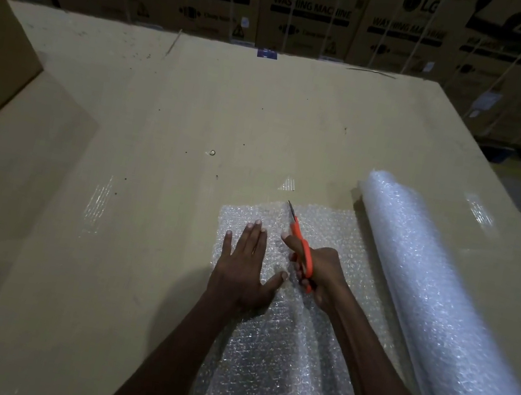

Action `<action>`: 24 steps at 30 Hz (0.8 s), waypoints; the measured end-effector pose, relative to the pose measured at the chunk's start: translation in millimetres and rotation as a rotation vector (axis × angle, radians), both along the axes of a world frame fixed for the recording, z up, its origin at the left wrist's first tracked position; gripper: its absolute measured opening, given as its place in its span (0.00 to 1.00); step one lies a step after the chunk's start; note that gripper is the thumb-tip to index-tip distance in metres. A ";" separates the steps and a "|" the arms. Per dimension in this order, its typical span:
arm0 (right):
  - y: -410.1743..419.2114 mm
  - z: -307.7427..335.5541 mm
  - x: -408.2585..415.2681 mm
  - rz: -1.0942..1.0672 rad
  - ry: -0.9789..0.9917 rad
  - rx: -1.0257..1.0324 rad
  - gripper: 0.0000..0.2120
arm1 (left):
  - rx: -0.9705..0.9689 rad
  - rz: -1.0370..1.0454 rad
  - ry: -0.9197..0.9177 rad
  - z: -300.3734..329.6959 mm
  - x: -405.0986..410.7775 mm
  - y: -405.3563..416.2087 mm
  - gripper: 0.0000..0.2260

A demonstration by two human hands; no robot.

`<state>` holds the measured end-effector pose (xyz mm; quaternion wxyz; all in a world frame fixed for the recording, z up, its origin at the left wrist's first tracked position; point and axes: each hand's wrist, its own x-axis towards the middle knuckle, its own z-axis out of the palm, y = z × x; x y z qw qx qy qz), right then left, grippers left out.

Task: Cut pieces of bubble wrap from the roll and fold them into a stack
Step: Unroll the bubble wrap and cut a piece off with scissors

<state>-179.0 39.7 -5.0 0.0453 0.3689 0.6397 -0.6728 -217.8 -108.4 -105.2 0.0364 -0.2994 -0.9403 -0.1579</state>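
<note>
Head view: left hand (245, 264) flat on bubble wrap (276, 357), right hand (317, 270) beside it gripping orange scissors (301, 246).

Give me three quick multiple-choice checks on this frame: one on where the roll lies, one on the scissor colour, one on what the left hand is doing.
1. Where does the bubble wrap roll lie?
A. To the right of the unrolled sheet
B. To the left of the sheet
C. Standing upright at the far edge of the table

2. What colour are the handles of the scissors?
A. Blue
B. Orange
C. Black

3. What is the left hand doing?
A. Gripping the roll
B. Holding the scissors
C. Lying flat on the unrolled sheet, fingers spread

Answers: 1 A, the roll lies on its side along the sheet's right edge. 2 B, orange handles show in the right hand, blades pointing away. 3 C, its palm is down on the bubbles with straight fingers.
</note>
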 end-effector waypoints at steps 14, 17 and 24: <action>1.7 10.3 7.5 0.070 -0.039 -0.025 0.24 | -0.010 0.018 -0.021 -0.8 5.1 -4.6 0.41; -0.1 7.7 12.8 0.078 -0.048 -0.024 0.23 | -0.031 0.016 -0.042 2.3 4.4 -4.7 0.42; -4.6 7.1 0.1 0.013 -0.032 0.017 0.21 | -0.015 0.015 -0.025 3.2 6.0 -5.7 0.41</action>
